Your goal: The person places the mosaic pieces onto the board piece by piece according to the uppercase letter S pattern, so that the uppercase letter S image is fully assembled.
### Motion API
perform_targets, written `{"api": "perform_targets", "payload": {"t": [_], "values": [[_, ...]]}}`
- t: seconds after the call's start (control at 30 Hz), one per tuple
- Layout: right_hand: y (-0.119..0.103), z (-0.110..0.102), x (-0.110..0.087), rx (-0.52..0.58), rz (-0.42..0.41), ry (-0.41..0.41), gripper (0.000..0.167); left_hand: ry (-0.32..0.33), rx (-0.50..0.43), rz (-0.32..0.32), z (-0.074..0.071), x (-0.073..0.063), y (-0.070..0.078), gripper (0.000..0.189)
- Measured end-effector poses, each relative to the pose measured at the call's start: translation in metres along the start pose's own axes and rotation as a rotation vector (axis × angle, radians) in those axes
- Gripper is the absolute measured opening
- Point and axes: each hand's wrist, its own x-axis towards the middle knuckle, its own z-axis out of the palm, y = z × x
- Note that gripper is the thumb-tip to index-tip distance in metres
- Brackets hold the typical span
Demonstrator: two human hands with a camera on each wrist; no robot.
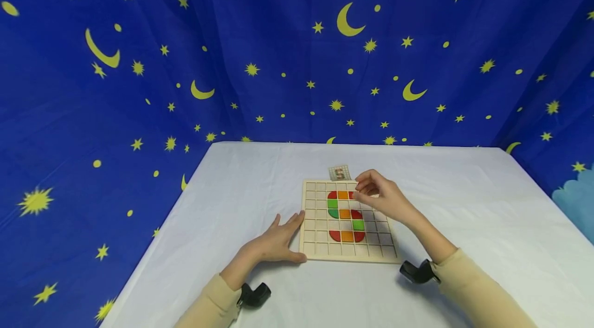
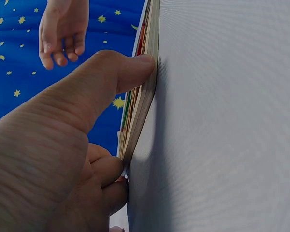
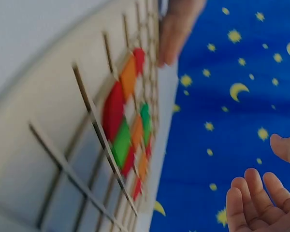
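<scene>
A wooden grid board (image 1: 320,250) lies flat on the white table. Red, orange and green pieces (image 1: 347,236) sit in its cells, making an S shape with rounded red corners. My left hand (image 1: 278,243) touches the board's near left corner, thumb at the front edge and fingers along the left side. In the left wrist view, its thumb (image 2: 135,67) presses the board's edge. My right hand (image 1: 382,196) hovers over the far right part of the board, fingers loosely bent, with nothing seen in it. It partly covers the top right red piece.
A small pattern card (image 1: 340,173) showing an S on a grid lies just behind the board. White cloth (image 1: 260,178) covers the table. A blue curtain (image 1: 287,49) with yellow stars and moons hangs behind and at the sides.
</scene>
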Motion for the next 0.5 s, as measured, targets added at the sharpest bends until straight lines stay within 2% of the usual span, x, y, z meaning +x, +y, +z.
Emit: {"api": "perform_targets", "payload": {"t": [0.13, 0.23, 0.3, 0.5], "values": [[-0.017, -0.019, -0.008, 0.005, 0.031, 0.042, 0.032, -0.006, 0.005, -0.005, 0.0, 0.0, 0.0, 0.106], [-0.02, -0.029, -0.017, 0.024, 0.044, 0.053, 0.032, -0.01, 0.007, -0.007, 0.0, 0.0, 0.0, 0.106], [-0.01, -0.033, -0.024, 0.044, 0.048, 0.059, 0.033, -0.01, 0.006, -0.01, 0.0, 0.0, 0.0, 0.106], [0.039, -0.047, -0.045, 0.065, 0.07, 0.105, 0.036, -0.003, -0.012, -0.023, 0.0, -0.002, -0.004, 0.106]]}}
